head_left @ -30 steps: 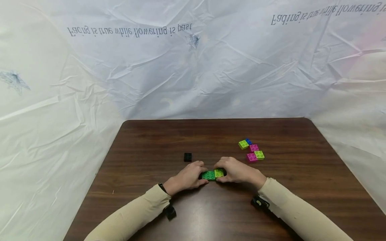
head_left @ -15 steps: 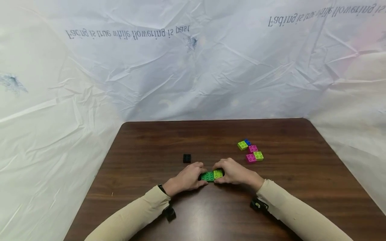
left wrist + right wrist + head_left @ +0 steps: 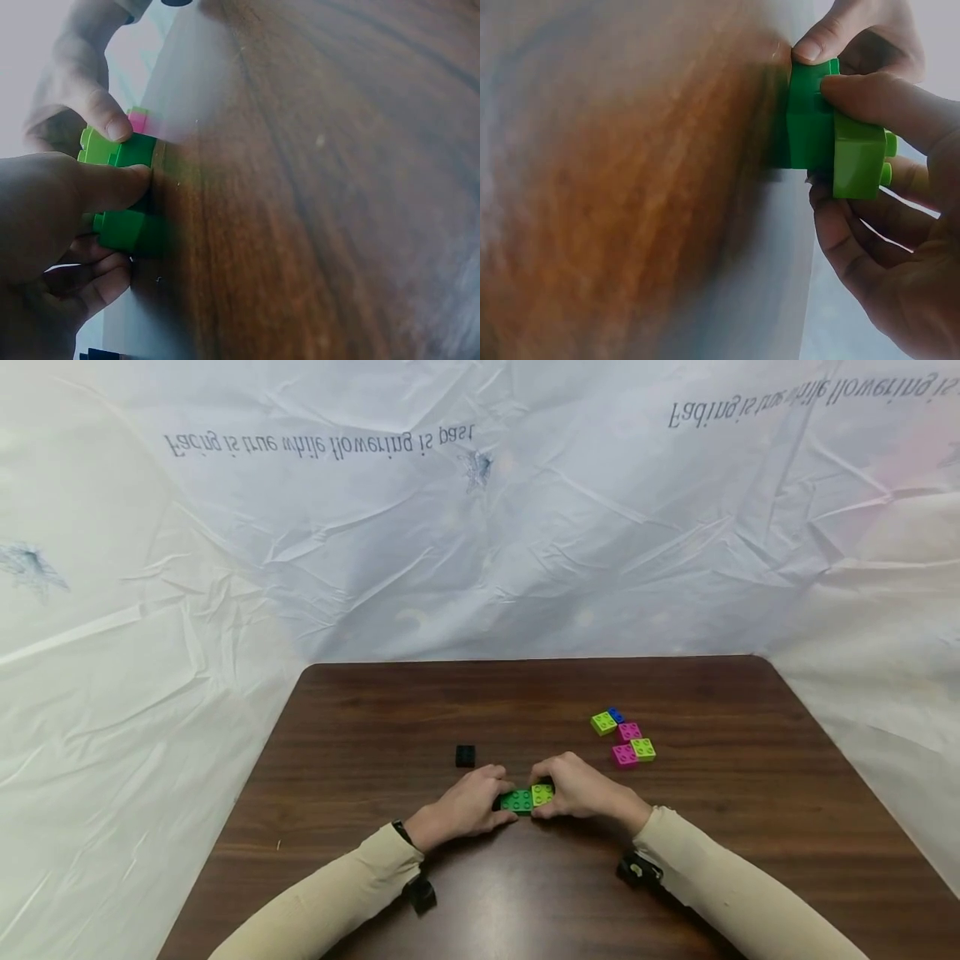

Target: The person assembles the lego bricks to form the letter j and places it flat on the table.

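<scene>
A dark green toy building brick (image 3: 517, 802) lies on the table between both hands. My left hand (image 3: 467, 800) holds it at its left end, thumb on the near side and fingers on the far side. My right hand (image 3: 587, 788) pinches a lime brick (image 3: 542, 794) between thumb and fingers. In the right wrist view the lime brick (image 3: 857, 163) sits on top of the green brick (image 3: 808, 142) at its right end, with its studs facing up. Whether the two are fully pressed together I cannot tell. In the left wrist view, the left thumb covers part of the green brick (image 3: 124, 234).
A black brick (image 3: 465, 756) lies just beyond the left hand. Farther right is a loose group: a lime brick (image 3: 603, 723), a blue brick (image 3: 616, 715), two pink bricks (image 3: 629, 732) and another lime brick (image 3: 642, 749). A white sheet (image 3: 450, 568) hangs behind the brown table (image 3: 360, 710).
Both hands keep their hold on the green and lime bricks, almost in the same place. The head view has shifted very slightly; the other bricks stay put.
</scene>
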Demonstrator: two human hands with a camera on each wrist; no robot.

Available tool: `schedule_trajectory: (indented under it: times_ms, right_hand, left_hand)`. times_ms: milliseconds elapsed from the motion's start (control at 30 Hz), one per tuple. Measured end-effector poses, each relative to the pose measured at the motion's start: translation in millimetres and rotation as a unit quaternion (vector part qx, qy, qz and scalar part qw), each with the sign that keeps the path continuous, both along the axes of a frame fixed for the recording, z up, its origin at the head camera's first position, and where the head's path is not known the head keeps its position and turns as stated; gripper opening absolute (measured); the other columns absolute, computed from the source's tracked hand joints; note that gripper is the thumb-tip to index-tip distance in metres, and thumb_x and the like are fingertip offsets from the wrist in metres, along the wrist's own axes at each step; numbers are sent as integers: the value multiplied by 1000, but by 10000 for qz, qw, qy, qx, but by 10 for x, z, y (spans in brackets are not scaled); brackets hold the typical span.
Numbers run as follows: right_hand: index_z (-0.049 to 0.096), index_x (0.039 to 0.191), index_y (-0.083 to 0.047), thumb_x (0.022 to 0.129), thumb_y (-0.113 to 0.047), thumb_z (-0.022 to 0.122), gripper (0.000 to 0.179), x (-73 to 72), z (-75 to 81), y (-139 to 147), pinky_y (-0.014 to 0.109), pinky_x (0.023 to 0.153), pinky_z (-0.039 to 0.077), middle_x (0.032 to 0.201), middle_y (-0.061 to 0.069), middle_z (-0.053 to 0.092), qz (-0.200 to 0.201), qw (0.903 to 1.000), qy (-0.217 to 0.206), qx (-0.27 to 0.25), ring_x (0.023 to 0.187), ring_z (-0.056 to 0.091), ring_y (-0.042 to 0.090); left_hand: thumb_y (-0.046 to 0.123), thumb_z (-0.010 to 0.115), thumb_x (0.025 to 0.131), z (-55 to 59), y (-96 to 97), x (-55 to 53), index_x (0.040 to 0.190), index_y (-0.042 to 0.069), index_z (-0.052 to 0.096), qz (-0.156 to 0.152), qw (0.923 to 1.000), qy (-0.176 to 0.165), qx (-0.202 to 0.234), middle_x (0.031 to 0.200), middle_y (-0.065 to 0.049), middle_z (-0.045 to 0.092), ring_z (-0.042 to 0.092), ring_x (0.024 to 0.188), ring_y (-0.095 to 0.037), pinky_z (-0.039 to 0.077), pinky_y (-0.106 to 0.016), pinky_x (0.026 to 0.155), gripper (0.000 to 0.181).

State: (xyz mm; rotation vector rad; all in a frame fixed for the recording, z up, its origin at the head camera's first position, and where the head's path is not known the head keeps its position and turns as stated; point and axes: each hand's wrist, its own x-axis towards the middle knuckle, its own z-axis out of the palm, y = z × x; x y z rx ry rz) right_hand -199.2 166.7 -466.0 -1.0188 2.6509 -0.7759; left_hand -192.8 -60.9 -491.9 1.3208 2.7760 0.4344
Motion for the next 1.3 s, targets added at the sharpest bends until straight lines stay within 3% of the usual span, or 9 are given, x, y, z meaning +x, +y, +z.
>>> schedule_trajectory:
  times_ms: [767,967,1300]
  right_hand:
    - [68,90,-20,74,-30,84,24,9,-58,-11,20,57,44,79,-11,61,-119,9999,50,-77,65,49,2]
    - [68,91,-19,75,-31,84,26,4,-42,-27,20,59,44,81,-11,61,-78,9999,76,2,67,50,3]
    - [69,94,-17,75,-33,83,29,0,-23,-21,21,62,44,87,-8,64,-96,9998,84,172,70,51,5]
  left_hand:
    - [36,74,86,-1,1,-5,108,14,72,86,9996,-158,194,89,5,55,46,76,-5,39,-17,63,32]
    - [39,73,87,22,-20,-5,112,13,70,168,9987,-466,141,95,4,56,48,81,-5,42,-18,68,36]
    - [42,71,88,74,-52,-28,121,11,66,136,9979,-631,59,106,1,60,54,91,-8,49,-26,82,45]
